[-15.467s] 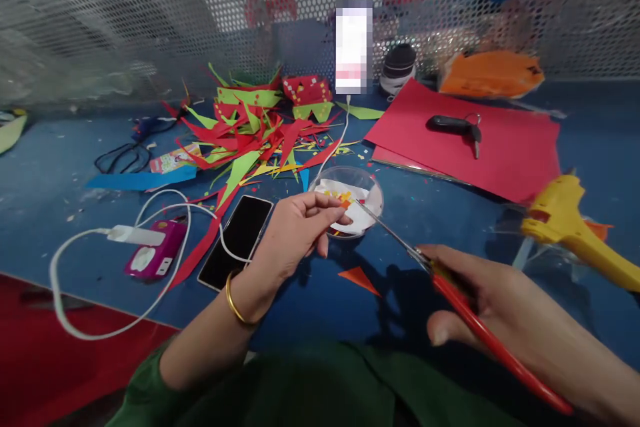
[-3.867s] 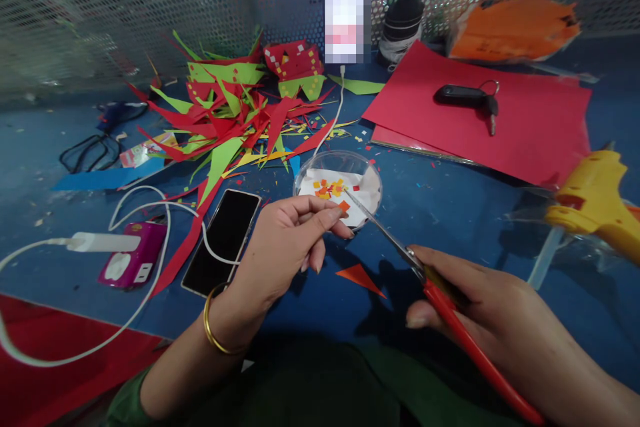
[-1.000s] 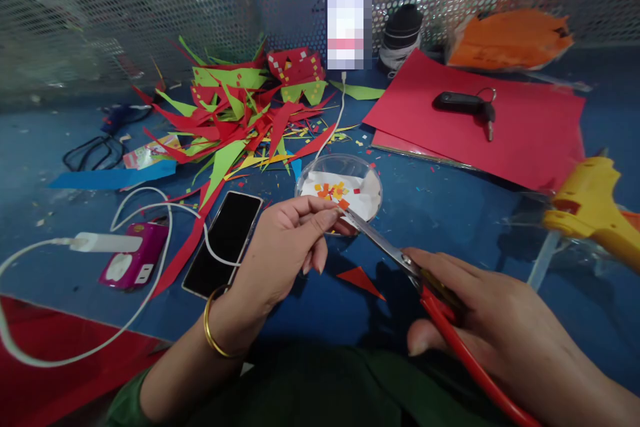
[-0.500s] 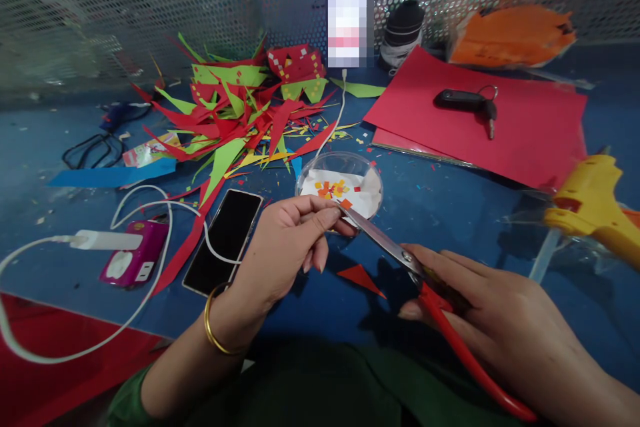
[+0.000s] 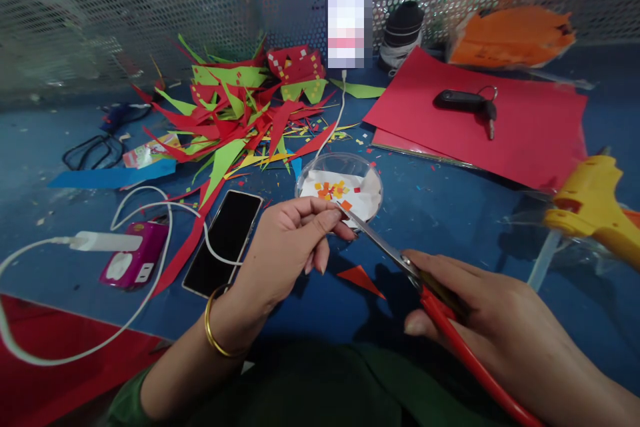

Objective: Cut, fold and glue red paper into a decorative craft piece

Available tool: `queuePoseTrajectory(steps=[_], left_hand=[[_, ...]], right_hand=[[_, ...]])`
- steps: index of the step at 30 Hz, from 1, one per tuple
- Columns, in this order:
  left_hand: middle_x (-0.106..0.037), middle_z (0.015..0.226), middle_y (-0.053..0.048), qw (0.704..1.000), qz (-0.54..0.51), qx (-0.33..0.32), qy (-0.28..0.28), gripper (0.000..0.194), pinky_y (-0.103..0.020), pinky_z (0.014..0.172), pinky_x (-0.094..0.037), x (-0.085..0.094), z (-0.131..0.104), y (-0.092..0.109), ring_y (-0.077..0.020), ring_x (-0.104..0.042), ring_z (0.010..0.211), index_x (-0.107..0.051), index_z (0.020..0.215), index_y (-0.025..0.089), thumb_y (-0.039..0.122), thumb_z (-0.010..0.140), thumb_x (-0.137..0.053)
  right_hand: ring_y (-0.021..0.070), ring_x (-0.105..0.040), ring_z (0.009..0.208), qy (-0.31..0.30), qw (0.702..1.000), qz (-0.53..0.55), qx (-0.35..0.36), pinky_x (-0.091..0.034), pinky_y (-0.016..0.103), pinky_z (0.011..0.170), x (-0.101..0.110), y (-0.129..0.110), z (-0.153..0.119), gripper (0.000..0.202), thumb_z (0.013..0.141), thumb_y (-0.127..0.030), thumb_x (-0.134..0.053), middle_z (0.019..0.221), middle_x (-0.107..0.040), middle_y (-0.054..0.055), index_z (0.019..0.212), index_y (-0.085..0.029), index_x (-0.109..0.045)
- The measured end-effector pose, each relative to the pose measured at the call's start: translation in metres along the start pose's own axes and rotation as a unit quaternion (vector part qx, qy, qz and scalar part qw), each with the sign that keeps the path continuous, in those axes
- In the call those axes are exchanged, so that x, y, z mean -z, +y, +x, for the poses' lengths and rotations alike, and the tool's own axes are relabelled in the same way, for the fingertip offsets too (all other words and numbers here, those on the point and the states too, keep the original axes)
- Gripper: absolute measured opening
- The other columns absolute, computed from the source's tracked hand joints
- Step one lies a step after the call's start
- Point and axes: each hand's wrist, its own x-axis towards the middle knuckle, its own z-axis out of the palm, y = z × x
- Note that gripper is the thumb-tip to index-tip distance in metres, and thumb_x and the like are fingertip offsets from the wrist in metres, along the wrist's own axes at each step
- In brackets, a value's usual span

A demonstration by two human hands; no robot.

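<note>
My right hand (image 5: 493,307) is closed round the red handles of a pair of scissors (image 5: 380,240), whose blades point up and left. Their tips reach the fingers of my left hand (image 5: 300,233), where thumb and forefinger are pinched together. What this pinch holds is too small to make out. Just behind the fingertips stands a round clear dish (image 5: 377,187) with white paper inside. Small orange, yellow and red paper bits (image 5: 334,191) lie on that paper. An orange-red paper triangle (image 5: 362,280) rests on the blue table below the blades.
Left of my hands lie a dark phone (image 5: 225,240), a purple charger (image 5: 137,257) and a white cable. Red and green paper scraps (image 5: 230,113) pile up behind. Red sheets (image 5: 470,123) with a key (image 5: 490,117) lie right, near a yellow glue gun (image 5: 585,200). An upright phone (image 5: 349,13) stands at the back.
The scissor blades look closer together now, and my right thumb has shifted slightly. My left hand stays in nearly the same place.
</note>
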Motion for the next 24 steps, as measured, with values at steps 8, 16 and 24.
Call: queuePoseTrajectory(steps=[8,16,24], left_hand=[[-0.078,0.084,-0.006,1.0,-0.003,-0.008,0.002,0.016,-0.016,0.034,-0.028,-0.0004,0.0005,-0.001,-0.0016,-0.046,0.035,-0.069,0.087,0.016,0.031,0.09,-0.066],[-0.078,0.083,-0.005,1.0,-0.006,-0.009,-0.005,0.014,-0.015,0.035,-0.027,-0.0016,-0.0004,0.0011,-0.0012,-0.046,0.035,-0.069,0.085,0.016,0.028,0.091,-0.064],[-0.077,0.082,-0.005,1.0,-0.022,-0.011,-0.017,0.015,-0.014,0.035,-0.027,-0.0006,-0.0001,-0.0004,-0.0011,-0.048,0.036,-0.069,0.085,0.015,0.028,0.092,-0.065]], right_hand=[[0.0185,-0.071,0.053,0.019,0.999,-0.022,0.027,-0.056,0.026,0.044,-0.0004,-0.002,0.0035,0.057,0.093,-0.071,-0.045,0.084,-0.078,0.007,0.103,-0.021,-0.07],[0.0183,-0.071,0.055,0.007,1.0,-0.016,0.021,-0.057,0.026,0.046,0.0,-0.0014,0.0017,0.054,0.093,-0.07,-0.048,0.085,-0.078,0.006,0.108,-0.021,-0.069],[0.0189,-0.075,0.065,-0.004,1.0,0.003,0.007,-0.06,0.026,0.054,-0.004,0.0043,-0.003,0.044,0.097,-0.059,-0.05,0.091,-0.078,0.004,0.119,-0.025,-0.066]])
